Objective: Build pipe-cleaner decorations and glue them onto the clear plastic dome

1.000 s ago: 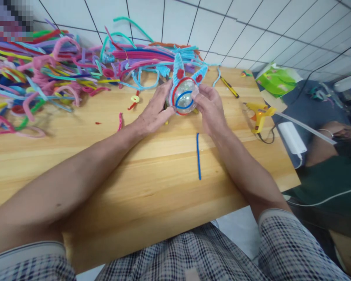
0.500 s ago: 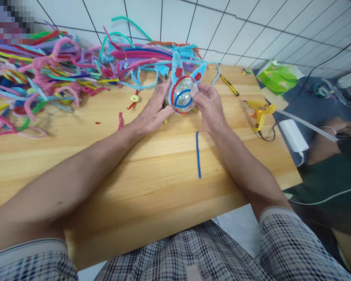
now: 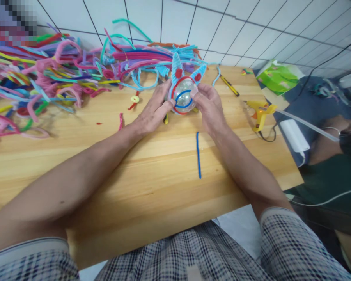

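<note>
Between my hands is a clear round ball (image 3: 185,86) with red and blue pipe cleaner bands and two light blue pipe cleaner ears, each with a red spot. My left hand (image 3: 156,107) grips its left side, thumb at the lower edge. On the other side my right hand (image 3: 208,100) pinches the ball's rim near the end of the blue loop (image 3: 183,99). A straight blue pipe cleaner (image 3: 198,155) lies on the table below the hands. Something yellow and black (image 3: 165,118) shows partly beneath my left hand.
Many coloured pipe cleaners (image 3: 43,74) are heaped at the left and back. A yellow utility knife (image 3: 229,86) and a yellow glue gun (image 3: 260,111) lie at the right, with a green package (image 3: 279,78) beyond. A person's dark green clothing (image 3: 333,183) shows at far right.
My left thumb has shifted slightly up along the ball's lower left edge. The ball and my right hand stay almost where they were.
</note>
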### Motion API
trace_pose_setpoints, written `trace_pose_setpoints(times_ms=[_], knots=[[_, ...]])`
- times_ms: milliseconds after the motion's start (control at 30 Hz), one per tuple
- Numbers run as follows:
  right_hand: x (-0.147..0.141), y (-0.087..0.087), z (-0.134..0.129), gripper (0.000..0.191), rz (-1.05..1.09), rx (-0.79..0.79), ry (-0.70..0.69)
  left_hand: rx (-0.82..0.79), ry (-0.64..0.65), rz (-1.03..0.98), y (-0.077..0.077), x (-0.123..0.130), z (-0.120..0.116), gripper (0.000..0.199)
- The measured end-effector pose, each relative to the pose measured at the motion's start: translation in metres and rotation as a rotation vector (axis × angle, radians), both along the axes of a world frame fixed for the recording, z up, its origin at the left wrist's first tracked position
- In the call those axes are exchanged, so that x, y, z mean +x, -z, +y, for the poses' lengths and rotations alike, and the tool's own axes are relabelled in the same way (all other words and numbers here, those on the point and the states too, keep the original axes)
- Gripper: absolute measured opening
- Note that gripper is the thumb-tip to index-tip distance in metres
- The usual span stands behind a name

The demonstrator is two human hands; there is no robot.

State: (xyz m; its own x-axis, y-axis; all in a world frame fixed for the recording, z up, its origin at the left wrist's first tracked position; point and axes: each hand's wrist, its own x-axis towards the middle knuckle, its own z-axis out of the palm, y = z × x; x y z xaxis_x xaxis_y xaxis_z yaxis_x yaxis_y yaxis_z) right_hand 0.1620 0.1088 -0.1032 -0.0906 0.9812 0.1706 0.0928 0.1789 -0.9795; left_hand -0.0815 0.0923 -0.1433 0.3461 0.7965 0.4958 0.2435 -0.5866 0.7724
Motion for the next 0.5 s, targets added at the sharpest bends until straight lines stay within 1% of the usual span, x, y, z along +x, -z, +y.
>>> trace_pose_setpoints(times_ms=[100, 167, 267, 500], knots=[[-0.002, -0.001, -0.001, 0.058, 0.012, 0.009, 0.013, -0.018, -0.014, 0.005, -0.003, 0.002, -0.002, 0.077], [-0.004, -0.004, -0.004, 0.055, 0.061, -0.017, 0.009, -0.04, -0.027, -0.001, -0.007, 0.004, -0.004, 0.081], [-0.005, -0.009, -0.008, 0.055, 0.137, -0.054, -0.003, -0.08, -0.036, -0.005, -0.012, 0.006, -0.007, 0.081], [-0.003, -0.009, -0.008, 0.059, 0.141, -0.058, -0.011, -0.089, -0.038, -0.04, -0.011, 0.006, -0.005, 0.083]])
